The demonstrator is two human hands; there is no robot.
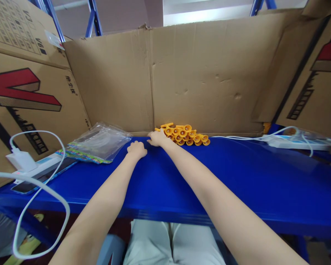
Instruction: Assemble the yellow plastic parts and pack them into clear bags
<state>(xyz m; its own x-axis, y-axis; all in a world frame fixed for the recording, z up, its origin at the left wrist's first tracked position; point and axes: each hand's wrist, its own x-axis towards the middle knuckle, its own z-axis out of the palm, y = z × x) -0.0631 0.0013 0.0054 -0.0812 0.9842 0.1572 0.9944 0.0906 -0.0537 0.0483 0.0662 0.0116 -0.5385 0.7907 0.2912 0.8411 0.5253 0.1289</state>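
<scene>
A heap of several small orange plastic pieces (185, 134) lies at the back of the blue table (182, 184), against the cardboard wall. My right hand (157, 138) reaches to the heap's left end and touches the nearest pieces; its fingers are curled, and what they hold, if anything, is hidden. My left hand (136, 149) rests on the table just left of it, curled into a loose fist with nothing visible in it.
A stack of clear plastic bags (95, 144) lies to the left. A white charger (20, 160) with a looping cable sits on a power strip at far left. Another power strip (298, 141) with cables lies at right. Cardboard walls (198, 73) enclose the back and sides.
</scene>
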